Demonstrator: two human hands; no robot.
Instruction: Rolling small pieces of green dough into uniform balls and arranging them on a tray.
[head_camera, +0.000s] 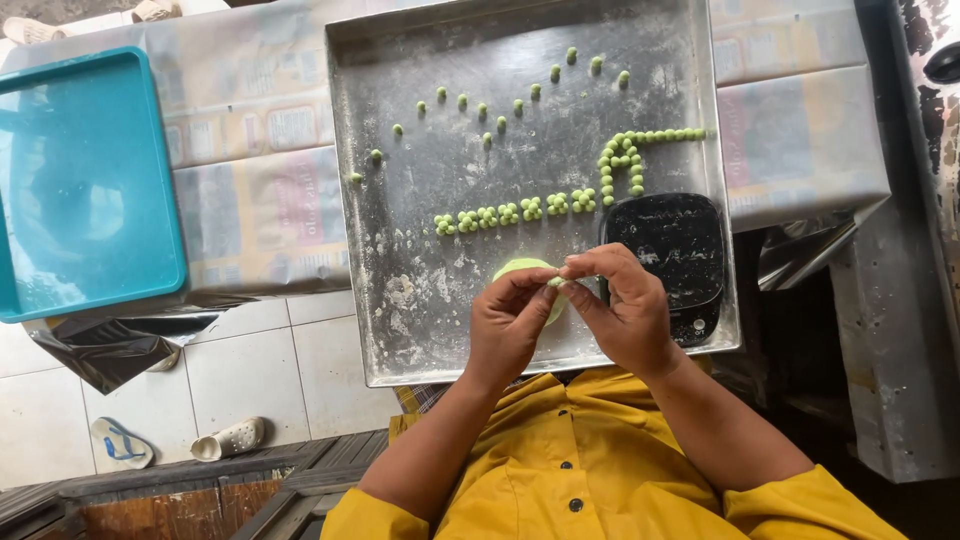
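Green dough lump (535, 268), roundish, no clear long axis, pinched between both hands' fingers (560, 283).

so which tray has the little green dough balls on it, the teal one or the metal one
The metal tray, the floured one under both hands. Small green balls lie on it in rows. The teal tray to its left holds none.

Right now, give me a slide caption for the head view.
Left hand and right hand pinch green dough over a floured metal tray dotted with small green balls.

A mustard-yellow buttoned shirt (590, 470) with dark buttons, its sleeves pushed up above bare forearms.
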